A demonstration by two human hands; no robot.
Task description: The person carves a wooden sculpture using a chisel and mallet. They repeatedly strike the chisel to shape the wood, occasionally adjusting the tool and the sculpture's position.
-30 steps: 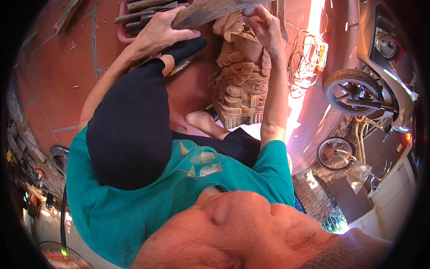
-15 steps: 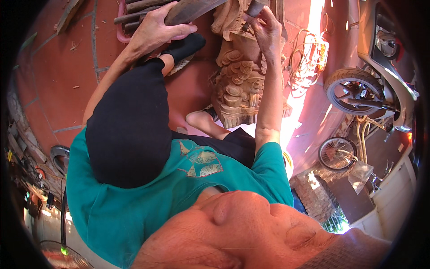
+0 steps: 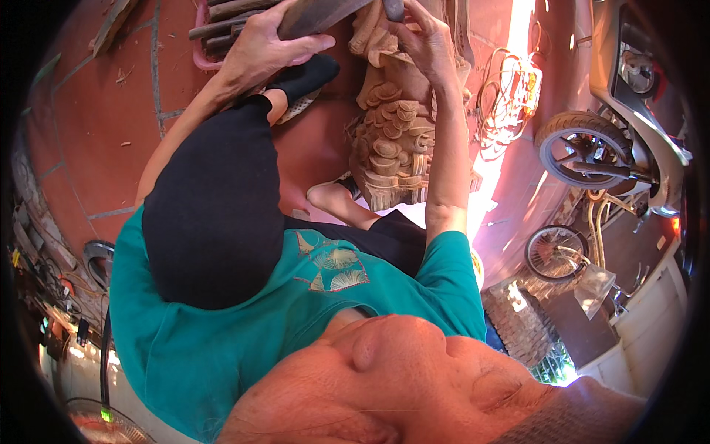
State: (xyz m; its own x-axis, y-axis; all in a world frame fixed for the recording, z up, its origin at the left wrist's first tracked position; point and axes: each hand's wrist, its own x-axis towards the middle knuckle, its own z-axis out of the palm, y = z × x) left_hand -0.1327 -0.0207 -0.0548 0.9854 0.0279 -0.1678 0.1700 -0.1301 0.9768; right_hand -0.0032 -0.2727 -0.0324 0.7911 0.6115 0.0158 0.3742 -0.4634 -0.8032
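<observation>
My left hand [image 3: 260, 46] is clamped on a long, grey-brown bar with a smooth face [image 3: 318, 16], fingers wrapped at its near end; its far end runs out of view. To the right, my right hand [image 3: 427, 43] has thumb and fingers closed on a small, dark grey, cylinder-shaped tool [image 3: 393, 9], also partly cut off at the far edge. Below that hand stretches a brown wooden block carved with scrolls and rounded lobes [image 3: 392, 140], lying between my legs and reaching toward me, partly behind my right forearm. Far left, beside my left hand, a pink plastic basket [image 3: 200, 58] holds dark, rod-shaped tools [image 3: 222, 31]. Well to the right, a loosely coiled pale cable [image 3: 490, 103] lies on the reddish tiled floor [image 3: 111, 148].
</observation>
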